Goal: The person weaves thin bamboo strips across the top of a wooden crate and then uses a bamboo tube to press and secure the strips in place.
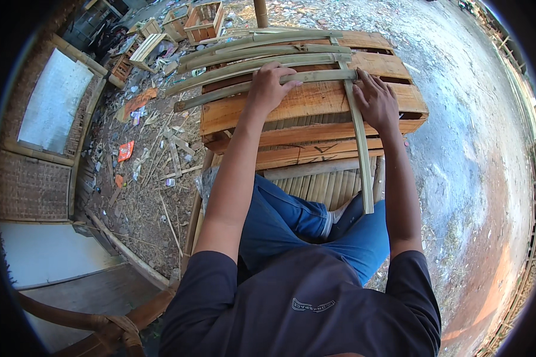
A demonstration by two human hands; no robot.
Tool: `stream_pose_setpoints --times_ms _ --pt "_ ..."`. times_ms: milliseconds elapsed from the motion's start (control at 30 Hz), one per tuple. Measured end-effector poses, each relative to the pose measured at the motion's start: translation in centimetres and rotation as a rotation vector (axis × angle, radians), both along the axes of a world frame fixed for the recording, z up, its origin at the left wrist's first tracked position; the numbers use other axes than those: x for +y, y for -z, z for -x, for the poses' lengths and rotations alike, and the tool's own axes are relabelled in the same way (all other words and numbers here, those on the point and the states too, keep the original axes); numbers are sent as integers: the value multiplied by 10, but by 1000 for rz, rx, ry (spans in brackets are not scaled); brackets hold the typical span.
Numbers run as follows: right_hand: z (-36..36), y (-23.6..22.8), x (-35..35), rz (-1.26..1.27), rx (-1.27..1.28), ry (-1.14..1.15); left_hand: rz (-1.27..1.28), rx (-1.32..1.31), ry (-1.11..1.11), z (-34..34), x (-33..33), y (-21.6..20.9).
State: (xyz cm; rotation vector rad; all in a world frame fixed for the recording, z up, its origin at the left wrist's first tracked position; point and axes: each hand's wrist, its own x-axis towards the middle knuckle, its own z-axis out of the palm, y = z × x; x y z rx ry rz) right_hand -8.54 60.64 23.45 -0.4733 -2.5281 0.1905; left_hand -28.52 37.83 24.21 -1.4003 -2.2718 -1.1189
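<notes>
In front of me a slatted wooden crate (315,101) serves as a bench for several split bamboo strips lying side by side across its top. My left hand (269,89) has its fingers over the nearest bamboo strip (324,76), with the thumb along its near edge. At that strip's right end is my right hand (377,102), its fingers bent over the end where it meets a thinner bamboo slat (360,143). This slat crosses the strips near their right ends and hangs down toward my lap. The right fingertips are partly hidden.
I sit cross-legged on a bamboo-slat platform (315,184). Open wooden crates (204,22) stand at the far left on littered ground (149,137). A bamboo post (261,13) rises behind the strips. Woven panels (33,184) line the left; pale bare ground (458,149) stretches right.
</notes>
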Motion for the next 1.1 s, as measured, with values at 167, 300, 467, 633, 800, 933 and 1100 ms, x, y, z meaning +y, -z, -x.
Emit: stream_pose_setpoints --times_ms 167,300,467,633,800,933,1100 --pt "-2 -2 0 -12 23 -10 -3 23 7 -1 1 -1" --pt "-1 2 1 -5 6 0 17 24 -12 -1 1 0" --pt "-2 1 0 -1 1 5 25 19 -25 -3 0 0" --pt "-1 1 0 0 4 4 57 22 -23 -4 -1 -2" --pt "-2 -1 -1 -8 -5 12 75 -20 -50 -3 0 0" --pt "-1 -1 0 -15 -3 12 79 0 -66 -2 0 1" --pt "-1 -2 0 -7 -12 8 88 -9 -72 -1 -1 2"
